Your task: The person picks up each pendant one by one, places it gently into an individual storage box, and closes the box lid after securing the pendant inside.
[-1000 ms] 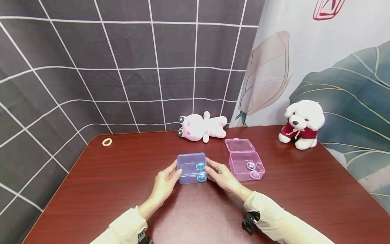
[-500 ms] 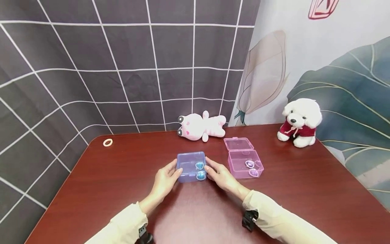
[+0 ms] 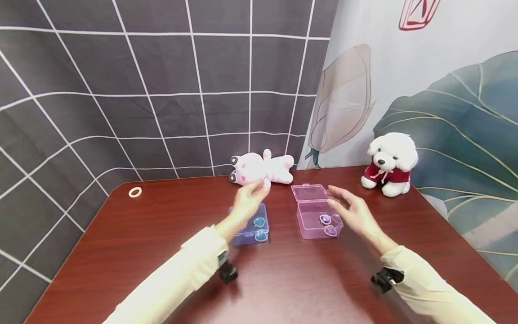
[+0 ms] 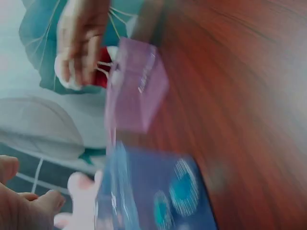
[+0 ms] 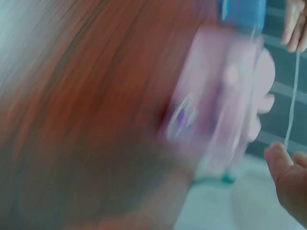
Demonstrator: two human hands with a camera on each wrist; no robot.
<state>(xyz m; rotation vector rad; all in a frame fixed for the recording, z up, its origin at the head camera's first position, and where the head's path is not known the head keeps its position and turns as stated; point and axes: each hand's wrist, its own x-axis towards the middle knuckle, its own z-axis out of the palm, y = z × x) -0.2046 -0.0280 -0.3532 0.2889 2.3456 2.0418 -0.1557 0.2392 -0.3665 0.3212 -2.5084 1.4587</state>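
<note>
Raised over the blue clear plastic box [image 3: 247,237], my left hand [image 3: 245,203] holds nothing and hides part of its closed lid. Blue beaded-edged gems [image 3: 259,222] show inside that box; one could be a reflection. Beside it, the pink clear plastic box [image 3: 306,231] has its lid [image 3: 309,193] folded back towards the wall. Purple beaded-edged gems [image 3: 325,219] lie in its right part, possibly also with a reflection. My right hand [image 3: 357,215] hovers at the pink box's right side with fingers extended and nothing in them. Both wrist views are blurred.
A pink frog-like plush toy [image 3: 259,168] lies behind the boxes by the wall. A white plush dog [image 3: 391,164] in a red top sits at the back right corner. Near the back left corner lies a pale ring [image 3: 135,192]. All rest on the reddish-brown table [image 3: 162,225].
Both hands have let go of the blue box. My left hand has risen and moved right over it; my right hand has moved right, past the pink box. Both boxes stay in place.
</note>
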